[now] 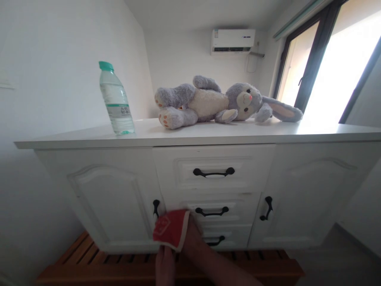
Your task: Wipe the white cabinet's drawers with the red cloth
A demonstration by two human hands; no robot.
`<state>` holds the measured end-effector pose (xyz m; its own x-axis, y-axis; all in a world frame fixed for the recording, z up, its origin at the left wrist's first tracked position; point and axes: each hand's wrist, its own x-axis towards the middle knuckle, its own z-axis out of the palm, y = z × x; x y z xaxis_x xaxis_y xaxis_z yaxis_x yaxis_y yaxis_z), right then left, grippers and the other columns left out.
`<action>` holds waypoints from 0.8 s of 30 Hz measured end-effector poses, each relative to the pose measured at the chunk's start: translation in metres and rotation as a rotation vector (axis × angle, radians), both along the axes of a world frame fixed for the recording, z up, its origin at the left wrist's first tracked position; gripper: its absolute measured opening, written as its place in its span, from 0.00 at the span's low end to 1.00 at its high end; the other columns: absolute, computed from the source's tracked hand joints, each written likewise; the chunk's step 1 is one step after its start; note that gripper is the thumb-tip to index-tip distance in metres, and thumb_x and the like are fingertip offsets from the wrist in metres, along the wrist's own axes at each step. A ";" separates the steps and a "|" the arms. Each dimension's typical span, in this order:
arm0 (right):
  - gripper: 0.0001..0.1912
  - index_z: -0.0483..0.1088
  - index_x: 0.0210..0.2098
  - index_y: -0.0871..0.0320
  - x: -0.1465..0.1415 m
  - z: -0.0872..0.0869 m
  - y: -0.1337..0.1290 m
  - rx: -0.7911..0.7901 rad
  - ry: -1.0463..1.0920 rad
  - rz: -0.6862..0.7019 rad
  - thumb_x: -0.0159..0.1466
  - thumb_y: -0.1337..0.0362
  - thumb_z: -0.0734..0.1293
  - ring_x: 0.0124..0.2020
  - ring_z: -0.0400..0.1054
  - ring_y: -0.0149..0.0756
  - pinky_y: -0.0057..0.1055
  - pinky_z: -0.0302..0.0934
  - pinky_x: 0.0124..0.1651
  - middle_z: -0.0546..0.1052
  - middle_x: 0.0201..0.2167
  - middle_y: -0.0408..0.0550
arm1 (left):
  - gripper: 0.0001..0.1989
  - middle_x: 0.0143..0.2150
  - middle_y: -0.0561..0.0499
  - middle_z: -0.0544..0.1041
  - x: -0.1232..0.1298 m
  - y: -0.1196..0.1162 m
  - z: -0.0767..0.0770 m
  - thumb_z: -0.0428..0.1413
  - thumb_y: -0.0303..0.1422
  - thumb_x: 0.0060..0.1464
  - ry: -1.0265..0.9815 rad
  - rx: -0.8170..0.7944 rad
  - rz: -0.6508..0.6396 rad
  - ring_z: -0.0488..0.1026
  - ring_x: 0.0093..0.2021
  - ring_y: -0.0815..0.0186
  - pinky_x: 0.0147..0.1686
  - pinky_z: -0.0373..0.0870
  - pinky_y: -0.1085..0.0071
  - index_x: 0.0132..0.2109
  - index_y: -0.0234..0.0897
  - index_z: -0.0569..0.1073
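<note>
The right hand [186,228] was mostly hidden beneath a red cloth [171,230], which it pressed flat against the white cabinet front [119,194], at the seam between the left door and the stack of drawers; how far its fingers were spread under the cloth could not be told, though it clearly bore on the cloth rather than hanging free. Its forearm ran down and to the right out of view. The left hand [164,264] sat just below the cloth's lower edge, fingers pointing up, touching or nearly touching the hem; whether it pinched it was unclear. The cloth lay directly above the left hand and over the right, its long side roughly upright, and the right hand was the one on it. The left door's black handle [156,207] stood just beside the cloth, the middle drawer handle [212,211] close on the right. Well above, on the cabinet top, stood a water bottle [115,99] and a grey plush rabbit [220,103] lying on its side.
</note>
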<state>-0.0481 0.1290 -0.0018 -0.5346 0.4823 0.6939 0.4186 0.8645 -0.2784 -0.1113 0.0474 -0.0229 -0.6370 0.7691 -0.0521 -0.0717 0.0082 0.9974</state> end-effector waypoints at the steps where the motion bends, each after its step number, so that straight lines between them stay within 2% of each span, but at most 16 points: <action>1: 0.28 0.64 0.63 0.66 -0.002 0.013 0.000 0.005 0.018 -0.004 0.66 0.80 0.50 0.50 0.76 0.34 0.32 0.71 0.49 0.79 0.54 0.54 | 0.30 0.55 0.38 0.81 -0.003 -0.003 0.016 0.55 0.52 0.53 -0.041 -0.011 -0.006 0.76 0.57 0.45 0.62 0.66 0.44 0.56 0.39 0.75; 2: 0.29 0.60 0.65 0.69 -0.001 0.024 0.000 0.021 0.021 -0.003 0.67 0.80 0.48 0.52 0.75 0.32 0.32 0.71 0.50 0.77 0.56 0.56 | 0.31 0.62 0.39 0.77 -0.003 -0.006 0.031 0.54 0.52 0.56 -0.059 0.003 0.004 0.72 0.62 0.48 0.65 0.62 0.46 0.60 0.40 0.72; 4: 0.25 0.61 0.64 0.67 0.008 0.038 -0.001 0.078 -0.003 0.005 0.70 0.76 0.50 0.55 0.73 0.36 0.38 0.70 0.54 0.75 0.58 0.58 | 0.30 0.66 0.40 0.73 0.001 -0.010 0.056 0.52 0.51 0.57 0.003 0.048 0.016 0.67 0.67 0.51 0.69 0.58 0.51 0.61 0.40 0.70; 6: 0.20 0.67 0.59 0.63 0.022 0.040 -0.002 0.159 -0.055 -0.044 0.70 0.70 0.57 0.57 0.71 0.45 0.49 0.67 0.58 0.77 0.56 0.58 | 0.30 0.67 0.40 0.72 0.010 -0.010 0.067 0.52 0.50 0.58 0.082 0.075 -0.006 0.64 0.69 0.51 0.70 0.56 0.53 0.61 0.38 0.70; 9: 0.18 0.69 0.57 0.62 0.047 0.033 -0.003 0.241 -0.180 -0.131 0.69 0.68 0.62 0.56 0.71 0.49 0.53 0.63 0.61 0.78 0.54 0.59 | 0.33 0.70 0.36 0.67 0.026 -0.002 0.062 0.49 0.49 0.60 0.139 0.076 -0.095 0.61 0.71 0.50 0.71 0.55 0.52 0.64 0.32 0.66; 11: 0.20 0.68 0.59 0.62 0.066 0.031 -0.001 0.222 -0.223 -0.165 0.68 0.69 0.63 0.56 0.71 0.47 0.49 0.62 0.62 0.77 0.55 0.59 | 0.34 0.71 0.33 0.65 0.041 0.007 0.056 0.49 0.48 0.61 0.182 0.082 -0.152 0.61 0.71 0.50 0.71 0.53 0.50 0.66 0.29 0.64; 13: 0.22 0.67 0.60 0.62 0.090 0.037 0.001 0.160 -0.194 -0.207 0.67 0.69 0.63 0.55 0.72 0.46 0.47 0.63 0.62 0.78 0.54 0.59 | 0.33 0.70 0.32 0.67 0.061 0.015 0.056 0.50 0.47 0.61 0.225 0.094 -0.213 0.62 0.70 0.49 0.71 0.54 0.49 0.66 0.29 0.64; 17: 0.20 0.69 0.57 0.61 0.157 0.057 -0.002 -0.022 -0.117 -0.300 0.66 0.68 0.63 0.49 0.76 0.44 0.41 0.69 0.54 0.81 0.49 0.55 | 0.34 0.70 0.32 0.67 0.118 0.026 0.078 0.51 0.48 0.60 0.260 0.136 -0.419 0.63 0.70 0.48 0.70 0.54 0.50 0.67 0.30 0.64; 19: 0.17 0.72 0.53 0.62 0.195 0.061 -0.003 -0.041 -0.121 -0.392 0.66 0.69 0.62 0.45 0.77 0.44 0.40 0.72 0.49 0.81 0.46 0.56 | 0.35 0.69 0.32 0.68 0.147 0.030 0.089 0.50 0.48 0.61 0.245 0.148 -0.550 0.65 0.69 0.48 0.69 0.57 0.51 0.67 0.30 0.64; 22: 0.17 0.73 0.50 0.62 0.238 0.051 -0.003 0.038 -0.140 -0.528 0.64 0.71 0.60 0.41 0.78 0.47 0.43 0.73 0.45 0.82 0.42 0.57 | 0.35 0.66 0.31 0.71 0.180 0.035 0.090 0.49 0.49 0.61 0.206 0.175 -0.676 0.68 0.66 0.49 0.66 0.61 0.55 0.66 0.28 0.65; 24: 0.20 0.72 0.52 0.61 0.253 0.031 -0.003 0.070 -0.148 -0.557 0.63 0.72 0.60 0.42 0.78 0.47 0.43 0.74 0.46 0.82 0.43 0.57 | 0.34 0.67 0.32 0.70 0.191 0.037 0.078 0.49 0.48 0.61 0.184 0.203 -0.707 0.69 0.65 0.51 0.66 0.62 0.57 0.66 0.29 0.65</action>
